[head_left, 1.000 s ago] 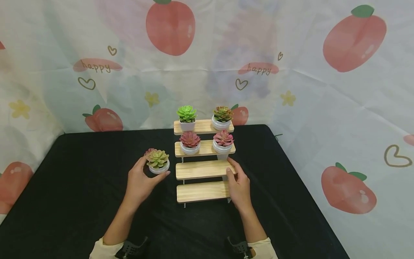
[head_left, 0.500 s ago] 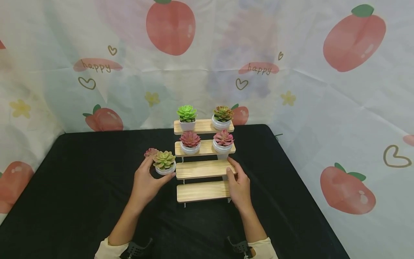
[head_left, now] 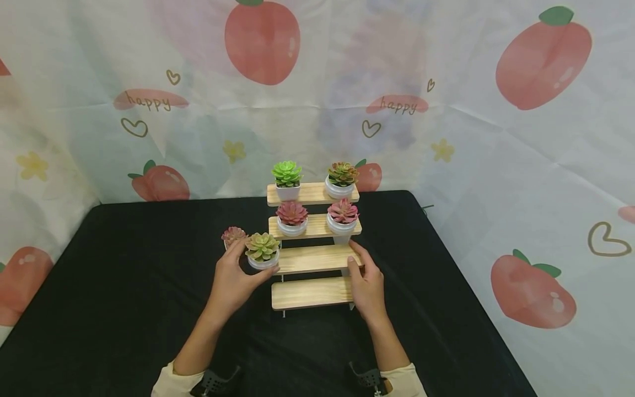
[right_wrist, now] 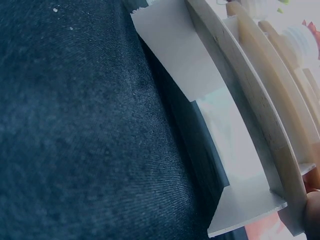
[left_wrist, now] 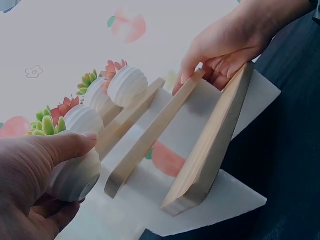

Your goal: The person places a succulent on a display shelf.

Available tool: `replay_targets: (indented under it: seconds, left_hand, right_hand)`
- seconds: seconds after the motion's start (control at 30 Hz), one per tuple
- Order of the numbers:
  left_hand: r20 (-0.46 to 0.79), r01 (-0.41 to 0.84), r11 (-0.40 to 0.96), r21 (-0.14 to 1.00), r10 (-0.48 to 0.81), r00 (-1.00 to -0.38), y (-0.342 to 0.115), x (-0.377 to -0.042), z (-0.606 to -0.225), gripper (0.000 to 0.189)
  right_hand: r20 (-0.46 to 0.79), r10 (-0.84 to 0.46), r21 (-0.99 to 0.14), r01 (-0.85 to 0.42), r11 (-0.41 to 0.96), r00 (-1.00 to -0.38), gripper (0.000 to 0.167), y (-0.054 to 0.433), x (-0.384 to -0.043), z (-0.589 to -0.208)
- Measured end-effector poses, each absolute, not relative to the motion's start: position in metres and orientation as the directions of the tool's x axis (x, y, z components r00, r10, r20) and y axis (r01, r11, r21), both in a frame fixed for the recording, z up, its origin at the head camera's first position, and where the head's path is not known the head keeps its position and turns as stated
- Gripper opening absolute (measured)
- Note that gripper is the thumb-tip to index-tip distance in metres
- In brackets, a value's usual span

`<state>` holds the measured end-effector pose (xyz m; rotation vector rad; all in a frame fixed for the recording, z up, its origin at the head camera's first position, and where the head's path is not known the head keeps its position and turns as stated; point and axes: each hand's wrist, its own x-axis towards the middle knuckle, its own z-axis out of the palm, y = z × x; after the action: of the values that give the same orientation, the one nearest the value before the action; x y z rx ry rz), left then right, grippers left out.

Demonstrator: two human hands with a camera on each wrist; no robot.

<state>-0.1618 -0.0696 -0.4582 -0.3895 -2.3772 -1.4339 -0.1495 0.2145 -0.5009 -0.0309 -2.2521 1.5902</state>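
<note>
My left hand (head_left: 233,281) pinches the white ribbed pot of a yellow-green succulent (head_left: 262,246), held at the left end of the third shelf from the top. In the left wrist view that pot (left_wrist: 75,175) is between thumb and fingers, tilted. My right hand (head_left: 367,284) grips the right end of the same third shelf (head_left: 317,258) of a four-step wooden plant stand. On the second shelf sit two pink-red potted succulents, a left one (head_left: 292,214) and a right one (head_left: 343,212). A bright green succulent (head_left: 286,175) and a brownish-green one (head_left: 342,175) stand on the top shelf.
Behind my left hand, a small reddish succulent (head_left: 233,236) stands left of the rack, partly hidden. The lowest shelf (head_left: 311,293) is nearest me. A black cloth (head_left: 149,264) covers the table, and a printed curtain (head_left: 307,127) hangs behind.
My left hand has moved right with the yellow-green succulent, from beside the rack to the third shelf's left end. More of the reddish succulent behind it now shows. The right hand stays put.
</note>
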Motion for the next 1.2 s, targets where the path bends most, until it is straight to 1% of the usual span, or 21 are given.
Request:
replay_targets:
  seconds: [0.33, 1.2]
  left_hand:
    - [0.419, 0.415, 0.445, 0.794, 0.094, -0.903, -0.061, -0.161, -0.457, 0.075]
    - [0.381, 0.418, 0.448, 0.791, 0.175, -0.908, -0.045, -0.162, -0.457, 0.075]
  right_hand:
    - [0.305, 0.243, -0.902, -0.198, 0.383, -0.921, 0.038, 0.215, -0.150, -0.503]
    - [0.297, 0.248, -0.903, -0.186, 0.388, -0.922, 0.038, 0.214, -0.151, -0.503]
